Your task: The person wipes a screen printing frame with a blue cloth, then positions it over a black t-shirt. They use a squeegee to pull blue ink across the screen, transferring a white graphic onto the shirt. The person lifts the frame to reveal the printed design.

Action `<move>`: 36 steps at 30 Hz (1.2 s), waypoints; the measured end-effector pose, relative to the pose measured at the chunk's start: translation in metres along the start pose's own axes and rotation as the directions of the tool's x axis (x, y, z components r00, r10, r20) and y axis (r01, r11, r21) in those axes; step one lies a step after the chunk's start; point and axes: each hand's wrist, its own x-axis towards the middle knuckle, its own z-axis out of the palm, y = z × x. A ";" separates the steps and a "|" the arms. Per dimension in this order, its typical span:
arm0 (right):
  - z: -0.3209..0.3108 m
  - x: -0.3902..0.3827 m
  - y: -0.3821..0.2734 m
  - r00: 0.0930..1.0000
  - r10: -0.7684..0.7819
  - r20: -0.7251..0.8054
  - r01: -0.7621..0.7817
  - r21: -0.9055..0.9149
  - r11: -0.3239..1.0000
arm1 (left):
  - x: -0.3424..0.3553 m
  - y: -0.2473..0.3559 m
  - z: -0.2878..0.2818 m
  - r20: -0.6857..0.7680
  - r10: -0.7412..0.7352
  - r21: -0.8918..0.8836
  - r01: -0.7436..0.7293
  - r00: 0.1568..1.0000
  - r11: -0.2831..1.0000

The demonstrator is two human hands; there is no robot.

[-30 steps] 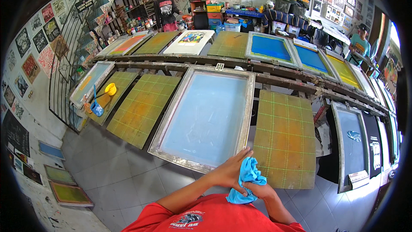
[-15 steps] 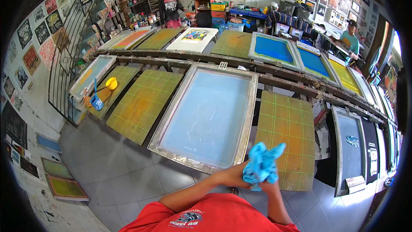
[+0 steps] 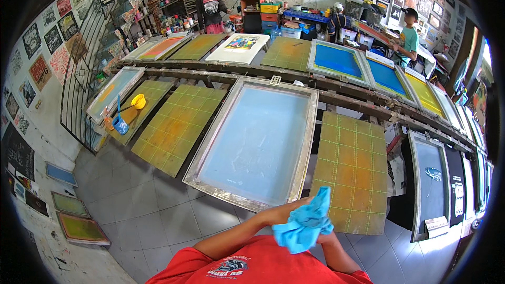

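Observation:
A crumpled light-blue cloth [image 3: 302,226] is bunched between my two hands in front of my chest. My left hand [image 3: 286,211] grips it from behind on the left, its fingers mostly hidden by the folds. Lower on the right, my right hand [image 3: 327,239] is closed on the same cloth, and much of it is covered too. Just beyond my hands a large screen-printing frame [image 3: 252,142] with pale blue mesh lies on the rack. To its right is a greenish-brown printing board [image 3: 350,173] marked with a bright green grid.
A second gridded board [image 3: 179,126] lies left of the big frame. Past it, a blue container [image 3: 120,125] and a yellow scoop [image 3: 138,101] rest on another board. Dark rails [image 3: 357,100] run across behind. Two people stand at the back, one left [image 3: 211,8], one right [image 3: 409,39].
The cloth has shifted left and slightly down in my hands, and its folds have changed. At the back right, the other person has risen from a lower, bent posture to standing.

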 end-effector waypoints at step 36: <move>-0.020 0.011 0.016 0.807 0.442 -0.391 -0.189 0.539 0.821 | -0.054 0.014 0.006 -0.177 -0.266 -0.249 0.218 0.947 0.943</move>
